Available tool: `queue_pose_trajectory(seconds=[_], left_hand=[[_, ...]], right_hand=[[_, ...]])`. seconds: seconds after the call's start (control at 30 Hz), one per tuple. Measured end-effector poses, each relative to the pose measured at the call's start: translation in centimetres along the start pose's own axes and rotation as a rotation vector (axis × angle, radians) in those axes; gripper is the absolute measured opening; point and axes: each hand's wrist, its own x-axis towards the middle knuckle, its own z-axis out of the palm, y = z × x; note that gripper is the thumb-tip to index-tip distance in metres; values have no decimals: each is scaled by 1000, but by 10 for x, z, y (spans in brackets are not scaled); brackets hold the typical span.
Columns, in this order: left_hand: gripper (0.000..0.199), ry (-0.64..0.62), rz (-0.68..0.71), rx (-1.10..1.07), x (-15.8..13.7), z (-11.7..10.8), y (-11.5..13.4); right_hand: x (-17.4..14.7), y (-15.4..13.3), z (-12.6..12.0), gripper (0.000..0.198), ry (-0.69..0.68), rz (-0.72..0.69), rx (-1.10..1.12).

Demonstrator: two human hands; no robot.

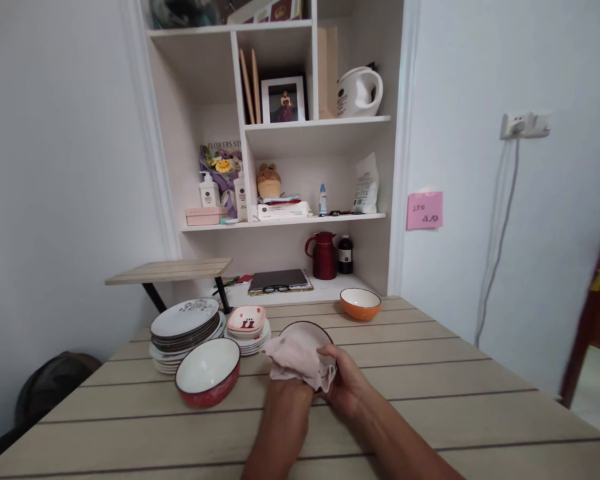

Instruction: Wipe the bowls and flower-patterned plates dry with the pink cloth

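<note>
A white-lined bowl [307, 329] with a dark rim is tilted in front of me, held off to its right side by my right hand [347, 383], thumb over the rim. My left hand [291, 393] presses a pale pink cloth [300, 360] into the bowl; its fingers are mostly hidden by the cloth. Most of the bowl's inside and outer wall is covered by cloth and hands. Just to the left stands a larger red bowl [209, 373] with a white inside. An orange bowl [361, 305] sits farther back on the right.
Stacked plates [185, 319] stand at the table's left, beside small dishes [247, 320] on saucers. Behind them is a small raised wooden stand [173, 270]. A red jug [324, 257], dark bottle [345, 255] and closed laptop [279, 280] occupy the lowest shelf.
</note>
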Motion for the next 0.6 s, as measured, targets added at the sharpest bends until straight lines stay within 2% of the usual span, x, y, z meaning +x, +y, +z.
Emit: queue_pose_trajectory(seconds=[0.13, 0.2, 0.27, 0.4, 0.47, 0.53, 0.6], left_hand=[[11, -179, 11, 119, -5, -6, 3], [14, -270, 6, 216, -5, -10, 8], [19, -298, 36, 232, -5, -15, 13], [21, -218, 204, 49, -3, -25, 15], [33, -145, 216, -31, -2, -30, 14], [47, -72, 119, -178, 0, -35, 12], [49, -55, -42, -409, 2, -41, 13]], right_hand=[[1, 1, 6, 29, 34, -43, 74], [2, 1, 7, 30, 40, -61, 93], [1, 2, 7, 29, 44, -66, 91], [2, 11, 4, 24, 21, -64, 65], [5, 19, 2, 22, -36, -92, 50], [9, 25, 1, 19, -89, -122, 41], [13, 28, 0, 17, -107, -139, 47]])
